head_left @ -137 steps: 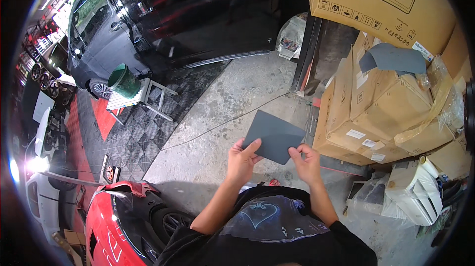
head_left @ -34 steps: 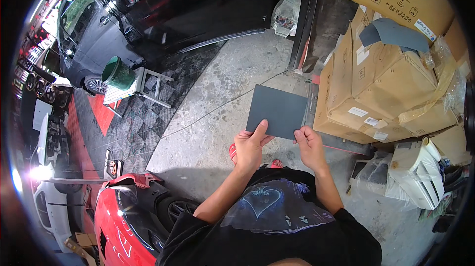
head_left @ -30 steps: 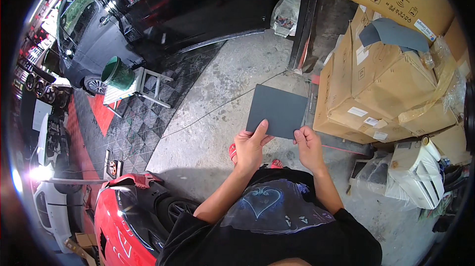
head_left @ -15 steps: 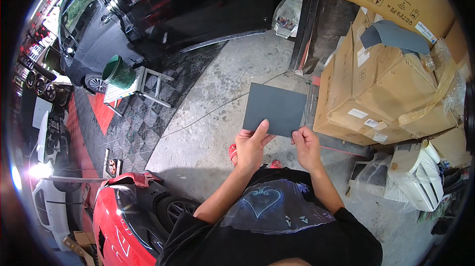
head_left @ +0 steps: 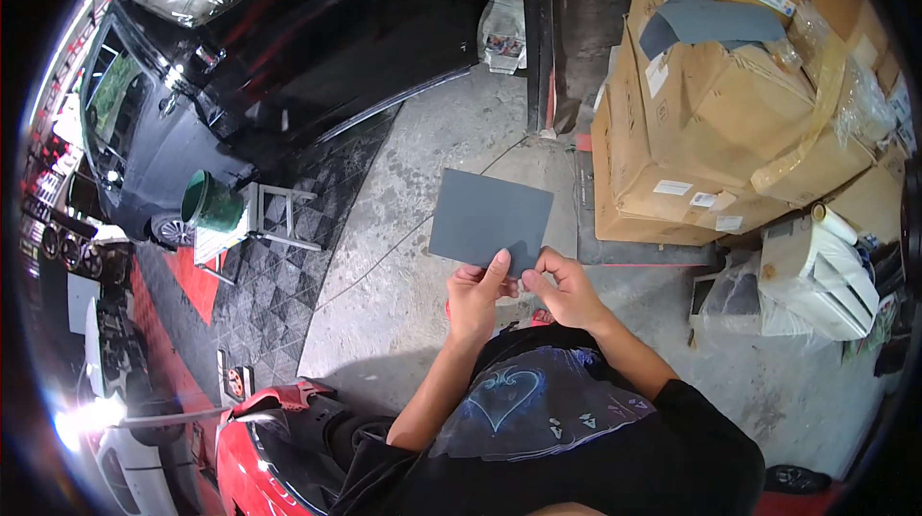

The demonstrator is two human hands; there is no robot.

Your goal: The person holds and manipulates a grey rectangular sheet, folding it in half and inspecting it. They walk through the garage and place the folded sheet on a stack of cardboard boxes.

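A flat, dark grey rectangular sheet that looks like sandpaper is held out in front of my body, above the concrete floor. My left hand grips its near edge, thumb on top and fingers underneath. At the near right corner my right hand pinches the sheet, its fingertips close to the left thumb. Both hands are closed on it, and the fingers beneath are partly hidden.
Stacked cardboard boxes stand at the right, with a curved grey sheet on top. A green bucket sits on a step stool beside a black vehicle. A red car is near my left side.
My right hand has slid inward along the sheet's near edge, close to the left hand. The view has shifted, so the boxes and stool appear further left.
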